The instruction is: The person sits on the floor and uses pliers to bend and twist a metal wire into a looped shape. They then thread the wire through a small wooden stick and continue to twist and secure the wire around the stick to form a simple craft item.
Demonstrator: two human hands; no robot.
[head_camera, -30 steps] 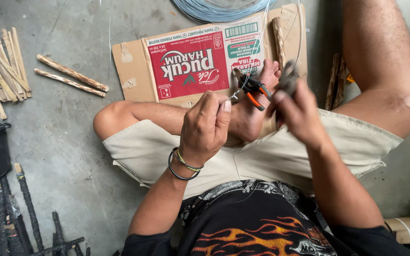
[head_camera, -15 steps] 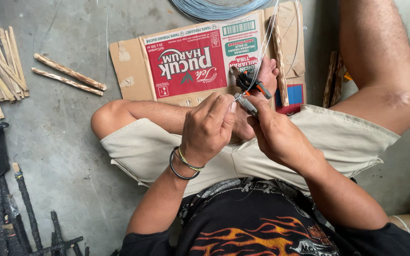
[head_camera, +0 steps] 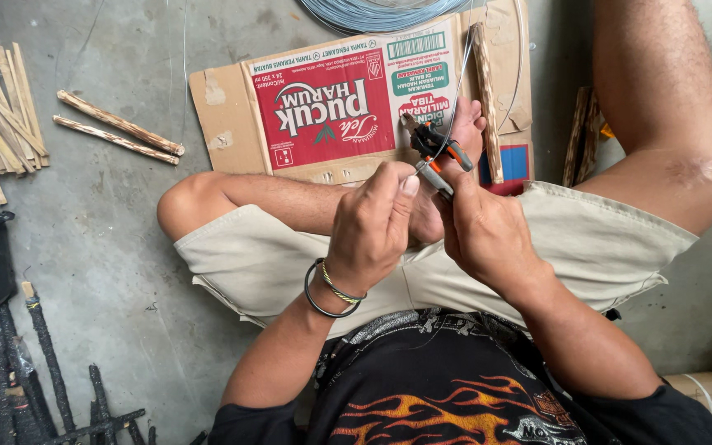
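**A:** What have you got in view?

**B:** I see my right hand (head_camera: 488,231) wrapped firmly around the orange-and-grey handled pliers (head_camera: 432,152), held over my lap just above the flattened red-and-brown cardboard box (head_camera: 331,107) on the grey concrete floor (head_camera: 100,239). My left hand (head_camera: 372,227) is curled, thumb and fingertips pinched at the thin grey steel wire (head_camera: 455,91) beside the pliers' handles; I can't tell if the pliers' nose is biting the wire.

**A:** How will that wire handle?

**B:** Light and springy, I'd judge, stiff enough to hold a curve, with a sharp end. It runs up toward the grey wire coil (head_camera: 372,12) at the top edge. I'd pinch it close to the pliers, where it whips least.

**A:** Anything else near?

**B:** A rough brown wooden stick (head_camera: 485,91) lies on the cardboard, just beside the pliers.
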